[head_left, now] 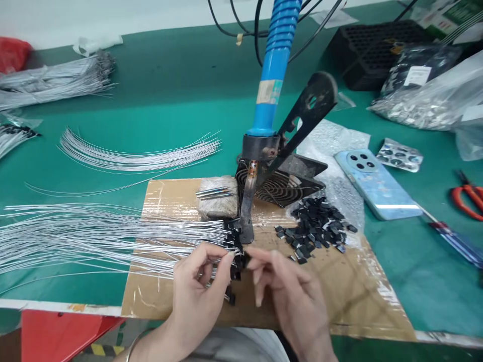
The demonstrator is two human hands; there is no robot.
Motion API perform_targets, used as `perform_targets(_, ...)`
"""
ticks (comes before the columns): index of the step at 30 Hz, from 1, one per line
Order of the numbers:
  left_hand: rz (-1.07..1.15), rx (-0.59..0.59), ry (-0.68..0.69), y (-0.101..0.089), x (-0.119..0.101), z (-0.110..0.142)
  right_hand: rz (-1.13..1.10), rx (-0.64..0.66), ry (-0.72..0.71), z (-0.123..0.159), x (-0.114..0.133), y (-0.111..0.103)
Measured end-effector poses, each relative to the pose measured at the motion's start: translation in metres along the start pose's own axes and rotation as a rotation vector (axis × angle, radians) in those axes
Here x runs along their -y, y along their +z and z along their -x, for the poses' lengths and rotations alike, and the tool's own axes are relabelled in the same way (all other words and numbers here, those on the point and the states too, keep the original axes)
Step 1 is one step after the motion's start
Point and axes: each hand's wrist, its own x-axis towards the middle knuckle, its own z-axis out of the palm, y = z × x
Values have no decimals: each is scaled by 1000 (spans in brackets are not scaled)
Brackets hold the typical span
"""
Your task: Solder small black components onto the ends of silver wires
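Note:
My left hand [204, 286] pinches the end of a thin white wire between thumb and forefinger, low over the cardboard. Just right of it, my right hand [292, 289] has thumb and forefinger closed close to that wire end; what they hold, if anything, is hidden and slightly blurred. Under and behind the fingertips lie white wires [181, 231] tipped with small black sleeves [233, 234]. Directly above them, the metal nozzle of a blue hot-air gun [247, 216] points down. A pile of loose black sleeves [320, 226] lies to the right.
Cardboard [339, 291] covers the front of the green table. A black fan [279, 186] and a tape-wrapped block [219, 203] stand behind the nozzle. Another wire bundle [139, 156] lies back left. At right are a blue phone [377, 183], a screwdriver [458, 244] and red-handled pliers [468, 196].

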Motion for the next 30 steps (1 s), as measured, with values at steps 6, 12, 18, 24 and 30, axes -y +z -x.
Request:
perform_targets(6,71,29,-62,-5,-6,-5,1180,-331,-519,-39,23,-39)
perform_targets(12,34,40,-39,-7,-11,-6,1263,-317,-478,-51,17,-38)
perform_targets(18,-12,42,-32,-8,-9,-8,994,-358,-480,-35,18,-31)
perform_targets(24,-52,8,19,-8,-16,-12,492,-329,-242,-21,14,-22)
perform_targets(30,-45,24,-13,-9,-19,-15,352,-158,-238,-13,20,-8)
